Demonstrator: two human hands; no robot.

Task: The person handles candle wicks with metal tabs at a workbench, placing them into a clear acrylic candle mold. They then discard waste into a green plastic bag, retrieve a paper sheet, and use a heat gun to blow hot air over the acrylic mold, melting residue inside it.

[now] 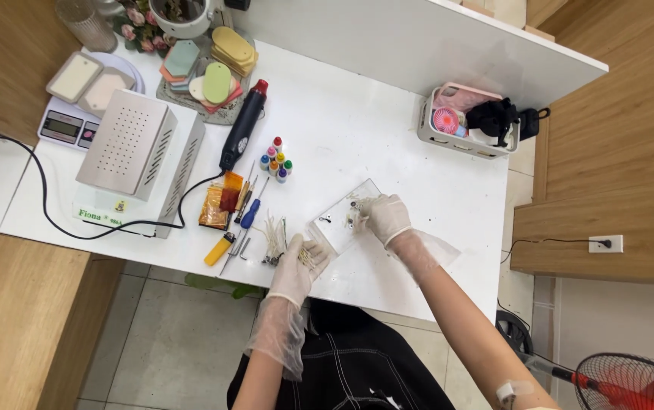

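Note:
Both my hands wear thin clear gloves. My left hand (299, 263) rests near the table's front edge, fingers closed on a few thin pale sticks, right beside a bundle of wicks (274, 238). My right hand (384, 216) presses on a clear flat plastic tray (340, 212) and pinches some small white pieces at its right side. What exactly those pieces are is too small to tell.
White table (387, 144) with a metal box machine (138, 152), a scale (65, 125), a black heat gun (242, 129), small dye bottles (275, 159), screwdrivers and a yellow lighter (220, 248), coloured moulds (213, 72), a basket (467, 121). A fan (630, 383) stands on the floor.

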